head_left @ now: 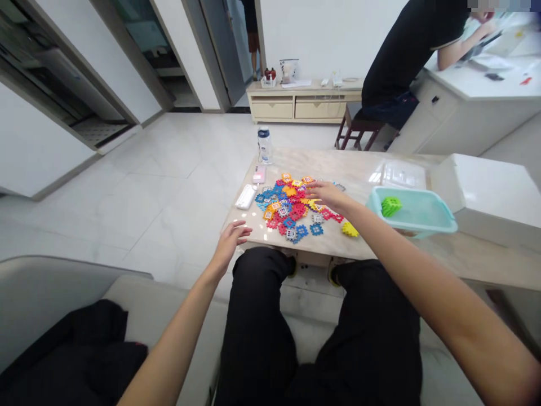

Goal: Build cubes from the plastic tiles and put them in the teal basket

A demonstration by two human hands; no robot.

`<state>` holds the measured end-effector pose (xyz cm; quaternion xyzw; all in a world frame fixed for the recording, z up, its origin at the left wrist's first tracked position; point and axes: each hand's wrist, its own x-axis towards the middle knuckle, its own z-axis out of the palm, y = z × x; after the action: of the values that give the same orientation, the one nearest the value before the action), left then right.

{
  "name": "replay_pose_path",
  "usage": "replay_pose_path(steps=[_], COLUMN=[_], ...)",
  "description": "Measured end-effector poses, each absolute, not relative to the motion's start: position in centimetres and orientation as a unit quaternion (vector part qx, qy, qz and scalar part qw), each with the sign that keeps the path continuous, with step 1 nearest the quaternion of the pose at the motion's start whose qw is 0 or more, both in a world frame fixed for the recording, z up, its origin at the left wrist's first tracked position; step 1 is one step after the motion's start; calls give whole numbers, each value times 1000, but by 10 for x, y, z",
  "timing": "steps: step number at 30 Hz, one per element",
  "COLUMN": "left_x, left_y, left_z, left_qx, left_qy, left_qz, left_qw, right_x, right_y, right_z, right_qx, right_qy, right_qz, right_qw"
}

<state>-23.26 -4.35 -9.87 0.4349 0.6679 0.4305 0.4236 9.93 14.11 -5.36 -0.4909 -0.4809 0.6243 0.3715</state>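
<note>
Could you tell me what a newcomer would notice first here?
Probably the heap of colourful pieces mid-table, with the right hand over it. Next, the pale blue bin to its right, holding a green block.

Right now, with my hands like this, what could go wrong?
Your right hand is over the colourful pieces, so a sweep might scatter some. The yellow piece sits near the table's front edge and could get knocked off. Your left hand might bump the white device near the left edge.
</note>
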Motion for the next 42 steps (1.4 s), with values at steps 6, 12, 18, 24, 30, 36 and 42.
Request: replay_pose_path(steps=[6,12,18,24,30,36,42], left_x=[-147,-129,-142,-159,-155,-136,-137], left_y=[-129,-140,-111,-104,-103,-104,-106], left_z=[-93,-107,-112,-120,-122,-113,-112], left_qx=[664,687,685,685,691,696,685], left_qy=[670,687,696,688,676,678,688], left_qz=[291,230,208,231,249,231,236], left_qw=[156,56,53,68,63,50,41], right_x=[150,190,200,218,241,246,249], right_y=[69,66,98,143,135,96,88], right_z=[-77,-85,-108,-99,-89,-118,-139], right_qx=[-571,-606,-615,-631,-612,-585,-587], right_qy=[-475,-550,-664,-706,-780,-799,-794], right_qz=[584,481,335,229,111,127,117], right_qw=[328,314,263,226,74,-62,-106])
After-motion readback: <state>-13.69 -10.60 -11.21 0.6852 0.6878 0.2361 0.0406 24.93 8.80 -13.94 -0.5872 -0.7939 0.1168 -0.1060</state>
